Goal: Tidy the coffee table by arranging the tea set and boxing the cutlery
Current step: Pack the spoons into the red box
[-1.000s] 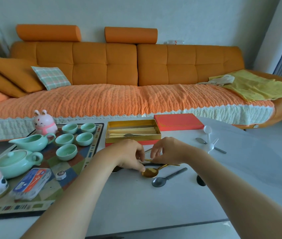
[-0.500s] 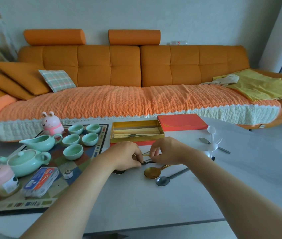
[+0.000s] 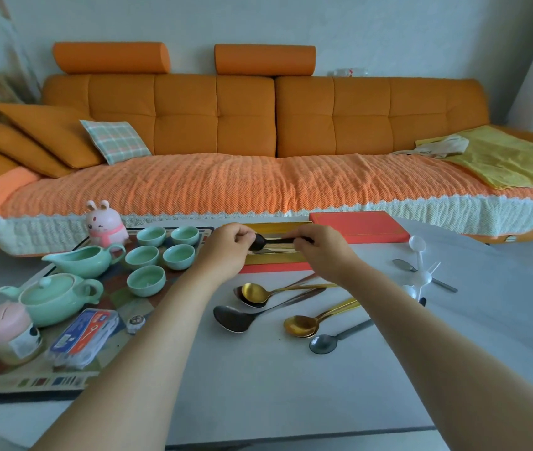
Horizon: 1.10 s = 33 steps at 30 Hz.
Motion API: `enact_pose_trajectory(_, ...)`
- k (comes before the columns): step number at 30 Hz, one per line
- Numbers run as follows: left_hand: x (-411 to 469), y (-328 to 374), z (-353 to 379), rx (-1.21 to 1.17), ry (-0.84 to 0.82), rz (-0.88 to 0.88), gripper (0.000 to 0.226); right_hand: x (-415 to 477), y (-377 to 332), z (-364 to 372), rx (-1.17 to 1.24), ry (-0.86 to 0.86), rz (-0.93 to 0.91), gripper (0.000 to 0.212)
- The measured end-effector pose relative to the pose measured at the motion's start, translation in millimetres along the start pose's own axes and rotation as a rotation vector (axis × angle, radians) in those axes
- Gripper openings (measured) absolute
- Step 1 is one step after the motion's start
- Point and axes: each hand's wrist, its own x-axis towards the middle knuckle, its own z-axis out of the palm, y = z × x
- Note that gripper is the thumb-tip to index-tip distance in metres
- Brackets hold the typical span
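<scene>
1. Head view, grips: we see both hands up over the open gold box [image 3: 274, 258] at the far side of the counter [image 3: 258, 369]. Left hand [image 3: 226, 252] pinches the bowl end of a dark spoon [image 3: 258, 242]; right hand [image 3: 318, 252] pinches its handle end. Spoon lies roughly level btwn the two grips, just above the box.
2. Box: sits on its red base, w/ the red lid [image 3: 357, 226] just beside it to the right. Some cutlery already inside, too hidden to tell which.
3. Loose cutlery on counter, near side of box: gold spoon [image 3: 253, 292] stacked on a silver one, large dark spoon [image 3: 232, 319], pair of gold spoons [image 3: 301, 325], small grey spoon [image 3: 323, 344]. Further right, white plastic pieces [image 3: 419, 268] and a metal utensil [image 3: 403, 265].
4. Tea set: on the patterned mat [image 3: 24, 382], left. Teapot [image 3: 56, 296], pitcher [image 3: 79, 260], five cups [image 3: 146, 281] grouped close. Pink bunny [image 3: 105, 224], pink-lidded jar [image 3: 8, 333], blue-red packet [image 3: 84, 336] also on the mat.
</scene>
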Motion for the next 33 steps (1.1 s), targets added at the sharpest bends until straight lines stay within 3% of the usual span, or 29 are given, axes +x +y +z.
enact_pose_trajectory(4,6.1,-3.9,10.2,0.08,0.067,-0.004,0.018,14.5,8.6,13.7,-0.111,0.132,0.045,0.03)
enact_pose_trajectory(7,7.6,-9.6,16.5,0.266,0.095,0.134,0.03,22.4,17.4,21.6,-0.183,0.158,0.132,0.032)
enact_pose_trajectory(10,8.7,-13.3,23.2,0.364,-0.065,0.236,0.034,25.4,22.7,26.3,-0.317,0.089,0.161,0.036)
enact_pose_trajectory(13,8.7,-16.9,29.2,0.39,-0.202,0.218,0.037,26.9,22.8,27.6,-0.402,0.056,0.137,0.038)
enact_pose_trajectory(16,9.5,-16.8,29.0,0.374,-0.228,0.193,0.039,27.1,25.8,27.1,-0.463,0.07,0.024,0.04)
enact_pose_trajectory(19,8.4,-12.3,26.9,0.344,-0.22,0.202,0.04,22.3,27.1,26.9,-0.395,-0.04,-0.094,0.042)
enact_pose_trajectory(25,2.8,-10.1,26.1,0.44,-0.323,0.181,0.055,12.5,31.5,22.6,-0.622,-0.144,-0.103,0.042)
enact_pose_trajectory(29,-0.8,-4.9,25.3,0.455,-0.244,0.251,0.054,10.8,30.5,18.3,-0.53,-0.081,-0.145,0.042)
enact_pose_trajectory(33,-6.9,5.1,21.1,0.456,-0.108,0.384,0.035,4.3,19.7,8.0,-0.433,0.077,-0.285,0.035)
